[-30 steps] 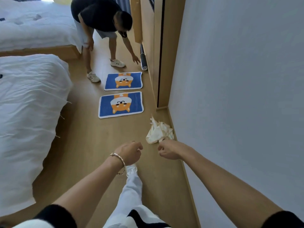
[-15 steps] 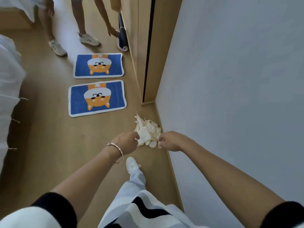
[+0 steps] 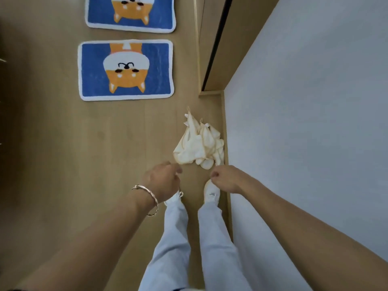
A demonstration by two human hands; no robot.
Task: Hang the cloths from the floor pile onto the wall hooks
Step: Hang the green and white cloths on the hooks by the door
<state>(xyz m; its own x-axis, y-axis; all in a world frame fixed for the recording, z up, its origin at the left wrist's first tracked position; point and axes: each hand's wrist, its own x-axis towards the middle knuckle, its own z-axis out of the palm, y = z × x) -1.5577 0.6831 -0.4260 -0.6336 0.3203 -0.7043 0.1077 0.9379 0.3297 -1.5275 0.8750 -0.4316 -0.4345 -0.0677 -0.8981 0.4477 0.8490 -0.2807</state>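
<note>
A pile of cream cloths [image 3: 198,143] with hanging loops lies on the wooden floor against the base of the white wall [image 3: 304,122]. Both my hands hover just short of the pile's near edge and touch nothing. My left hand [image 3: 162,181], with a bracelet on the wrist, is to the pile's lower left, fingers curled under. My right hand [image 3: 225,178] is to its lower right by the wall, fingers tucked in. Neither holds a cloth. No wall hooks are in view.
My white shoes [image 3: 212,193] and light trousers stand right below the pile. Two blue mats with an orange dog picture [image 3: 126,70] lie on the floor further ahead on the left. A wooden wardrobe with a dark gap [image 3: 216,45] rises beyond the pile.
I have stepped closer and the view has tilted down, so the pile now lies right in front of my feet. The other person has left the view. Both hands stay curled and hold nothing.
</note>
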